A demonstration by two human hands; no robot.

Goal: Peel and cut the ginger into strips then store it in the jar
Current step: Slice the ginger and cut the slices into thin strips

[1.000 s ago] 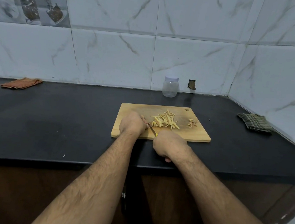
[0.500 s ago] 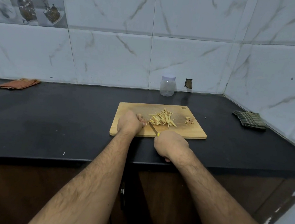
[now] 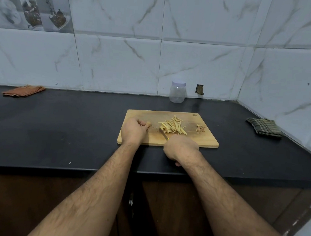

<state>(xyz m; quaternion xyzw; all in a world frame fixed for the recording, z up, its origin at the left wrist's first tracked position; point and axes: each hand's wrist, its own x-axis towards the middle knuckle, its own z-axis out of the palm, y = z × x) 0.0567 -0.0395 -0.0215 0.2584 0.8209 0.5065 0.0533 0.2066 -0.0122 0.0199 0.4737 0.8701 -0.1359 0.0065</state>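
Black bench (image 3: 75,130) carries a wooden cutting board (image 3: 195,141) near its front edge, a clear jar (image 3: 177,92) at the back edge, an orange cloth (image 3: 23,90) back-left, a checked cloth (image 3: 264,126) toward the right corner.

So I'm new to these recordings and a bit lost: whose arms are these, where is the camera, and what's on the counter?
No machine here: a person works with bare hands, and the one camera sits on their head, looking forward and down. That is why both forearms reach in from the bottom.

On the black counter lies a wooden cutting board. On it sit a pile of ginger strips and, to the right, a small heap of scraps.

The left hand pinches a small leftover piece of ginger. The right hand grips a knife, its blade pointing toward the pile.

By the wall stands a clear jar with its lid on. An orange cloth lies far left, a green checked cloth far right.
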